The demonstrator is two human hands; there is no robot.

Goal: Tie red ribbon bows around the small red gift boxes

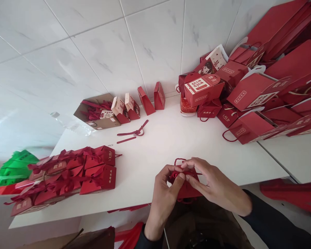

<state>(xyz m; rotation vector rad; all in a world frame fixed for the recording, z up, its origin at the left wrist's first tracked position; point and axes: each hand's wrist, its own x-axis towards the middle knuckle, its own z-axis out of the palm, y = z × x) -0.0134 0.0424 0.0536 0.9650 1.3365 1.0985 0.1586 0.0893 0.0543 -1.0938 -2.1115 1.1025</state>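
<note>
At the near edge of the white table, a small red gift box (193, 188) sits between my hands. My left hand (164, 186) pinches a dark red ribbon (175, 174) on top of the box between thumb and fingers. My right hand (214, 181) reaches in from the other side, its thumb and fingers closing on the same ribbon. The exact grip of the right fingertips is partly hidden. A thin red cord loop (180, 160) sticks up behind the fingers.
Finished-looking red boxes with bows (98, 176) stand in rows at left. Loose ribbon strips (136, 132) lie mid-table. Behind them are a cardboard box (107, 123) of ribbons and several small boxes (146, 102). Red boxes (203, 91) pile up at right.
</note>
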